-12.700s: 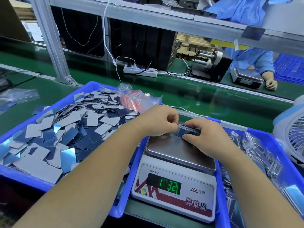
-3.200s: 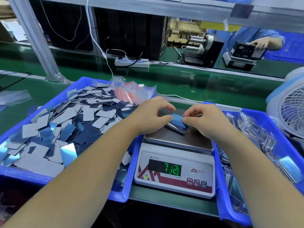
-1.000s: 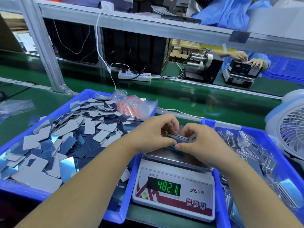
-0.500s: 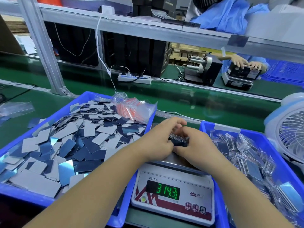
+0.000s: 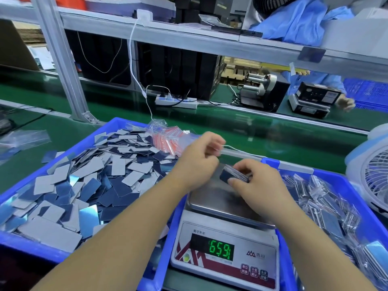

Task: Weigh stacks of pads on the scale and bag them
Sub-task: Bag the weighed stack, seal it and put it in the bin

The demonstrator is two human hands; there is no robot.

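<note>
My right hand [image 5: 258, 181] grips a small stack of dark blue pads [image 5: 234, 175] just above the back of the steel platter of the scale [image 5: 222, 204], whose green display reads about 65.9. Left of the stack, my left hand [image 5: 199, 162] is raised with its fingers curled and blurred; I cannot tell whether they hold anything. Loose grey and blue pads [image 5: 94, 175] fill the blue bin [image 5: 27, 245] at the left. A pack of clear zip bags with red strips [image 5: 165, 137] lies at that bin's far corner.
At the right, a blue bin [image 5: 294, 167] holds several bagged stacks [image 5: 327, 198]. A white fan [image 5: 371, 177] stands at the far right. On the green belt behind are a power strip [image 5: 176, 101], an aluminium post [image 5: 63, 59], and another person's hand [image 5: 344, 102] by a second scale [image 5: 312, 99].
My left hand has come off the stack and lifted up and left. My right hand alone now holds the stack. The scale reading dropped from about 314 to about 65.9.
</note>
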